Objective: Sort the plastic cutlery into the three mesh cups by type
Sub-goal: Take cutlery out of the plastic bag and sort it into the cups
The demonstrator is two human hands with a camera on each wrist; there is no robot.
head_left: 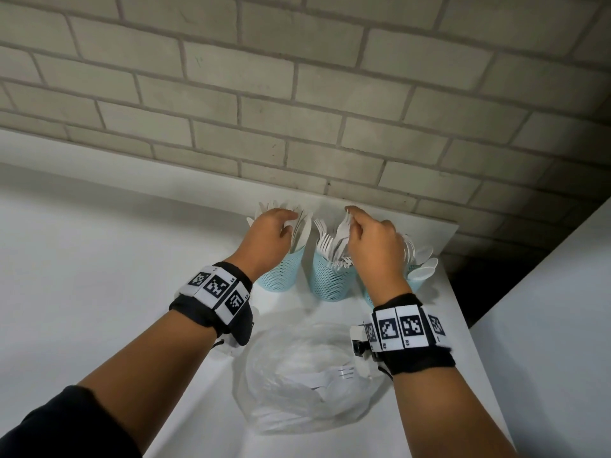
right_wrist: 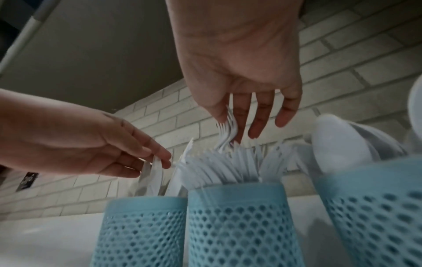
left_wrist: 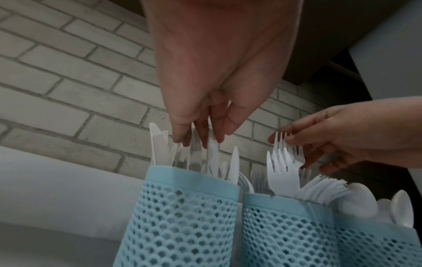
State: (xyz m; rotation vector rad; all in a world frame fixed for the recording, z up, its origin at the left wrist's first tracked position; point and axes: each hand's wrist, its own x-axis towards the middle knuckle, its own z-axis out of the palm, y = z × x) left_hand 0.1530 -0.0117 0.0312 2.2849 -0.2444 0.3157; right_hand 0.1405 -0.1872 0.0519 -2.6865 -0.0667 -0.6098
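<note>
Three light-blue mesh cups stand in a row at the centre of the head view, close to the brick wall (head_left: 330, 110) on the white tabletop (head_left: 99, 276). The left cup (head_left: 284, 272) holds knives (left_wrist: 212, 153), the middle cup (head_left: 332, 282) holds forks (left_wrist: 283, 173), and the right cup (head_left: 415, 282), partly hidden behind the right wrist, holds spoons (head_left: 421, 264).

The left hand (head_left: 269, 233) hangs over the left cup; in the left wrist view its fingers (left_wrist: 180, 133) point down and pinch the tops of several knives standing in that cup. The right hand (head_left: 373, 239) is above the middle cup, its thumb and first fingers (right_wrist: 239, 115) narrowly closed on a small bunch of forks (right_wrist: 227, 130), tines up, while the other fingers spread loosely.

In the lower centre of the head view a clear plastic bag (head_left: 307, 375) lies on the tabletop with more white cutlery inside, one fork (head_left: 344, 371) showing near its right edge.
</note>
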